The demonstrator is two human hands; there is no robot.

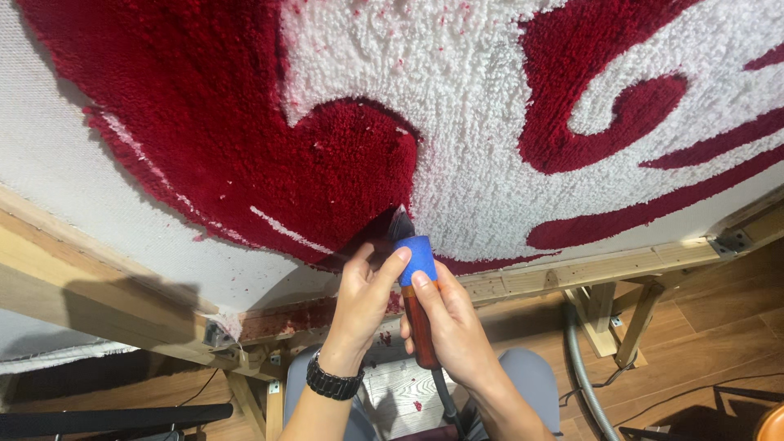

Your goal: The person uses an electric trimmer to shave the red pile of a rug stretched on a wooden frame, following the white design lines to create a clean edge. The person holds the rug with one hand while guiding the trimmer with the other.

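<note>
A tufted rug point(457, 106) with red and white pile is stretched on a wooden frame point(572, 273). My right hand point(457, 331) grips a hand trimmer point(416, 286) with a blue-taped head and a red-brown handle. Its tip point(400, 222) touches the pile where red meets white, near the rug's lower edge. My left hand point(363, 298), with a black watch point(331, 382) on the wrist, steadies the trimmer's blue head with thumb and fingers. A dark cord runs down from the handle.
Bare white backing cloth point(73, 180) lies left of the pile. A grey hose point(581, 367) and black cables trail on the wooden floor point(719, 327) at the right. My grey-clad knees point(531, 376) are below the frame.
</note>
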